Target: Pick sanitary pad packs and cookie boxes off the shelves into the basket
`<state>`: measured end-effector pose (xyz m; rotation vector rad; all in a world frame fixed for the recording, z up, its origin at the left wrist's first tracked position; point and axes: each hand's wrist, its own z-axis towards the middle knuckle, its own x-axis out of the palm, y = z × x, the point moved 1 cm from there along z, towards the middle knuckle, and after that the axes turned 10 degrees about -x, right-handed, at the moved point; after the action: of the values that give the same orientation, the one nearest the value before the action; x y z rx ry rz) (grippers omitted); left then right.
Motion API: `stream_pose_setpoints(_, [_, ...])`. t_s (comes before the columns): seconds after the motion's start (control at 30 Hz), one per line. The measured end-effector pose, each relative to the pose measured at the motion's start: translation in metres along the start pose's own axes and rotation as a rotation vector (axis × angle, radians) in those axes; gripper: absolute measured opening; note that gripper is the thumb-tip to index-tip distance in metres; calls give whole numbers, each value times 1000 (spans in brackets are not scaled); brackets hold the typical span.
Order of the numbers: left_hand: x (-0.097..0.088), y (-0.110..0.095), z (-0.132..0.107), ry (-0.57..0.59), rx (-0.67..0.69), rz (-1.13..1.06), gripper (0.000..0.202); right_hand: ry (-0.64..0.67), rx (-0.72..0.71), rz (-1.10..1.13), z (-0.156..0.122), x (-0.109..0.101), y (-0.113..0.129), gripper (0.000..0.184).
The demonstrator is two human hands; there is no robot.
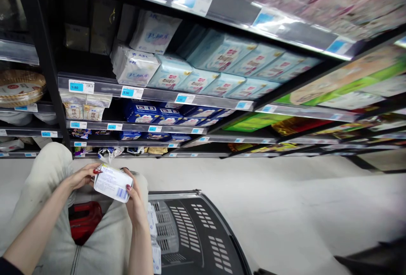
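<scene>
One white packet [113, 183] is held out near the knees [52, 165], barcode [122, 193] showing, with the left hand [83, 176] gripping its left end and the right hand [135, 197] gripping its right. A black slotted basket [187, 199] stands on the floor [285, 207] to the right, containing what appear to be white packs [156, 254], partly hidden. Stocked shelves [168, 93] with price labels [132, 92] stand ahead.
</scene>
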<state>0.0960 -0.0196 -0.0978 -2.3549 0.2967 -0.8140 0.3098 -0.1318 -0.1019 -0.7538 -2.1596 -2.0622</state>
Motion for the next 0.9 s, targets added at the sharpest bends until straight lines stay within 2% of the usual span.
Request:
stream_pose_setpoints(0.27, [-3, 2, 2, 3, -8, -21, 60, -6, 27, 16, -1, 1, 0, 69])
stream_pose_setpoints(0.53, [-5, 4, 3, 30, -15, -4, 72, 7, 32, 39, -1, -1, 0, 70])
stream_pose_setpoints(0.67, [-6, 4, 2, 102, -31, -28, 81, 52, -147, -11, -2, 4, 8, 79])
stream_pose_setpoints(0.77, [-3, 2, 0, 128, -59, -50, 84, 106, -311, -136, -3, 11, 18, 84])
stream_pose_setpoints(0.83, [1, 0, -1, 123, -78, -63, 80, 126, -354, -229, -5, 14, 22, 82])
stream_pose_setpoints(0.9, [4, -2, -1, 86, -80, -86, 67, 153, -342, -284, -7, 15, 25, 78])
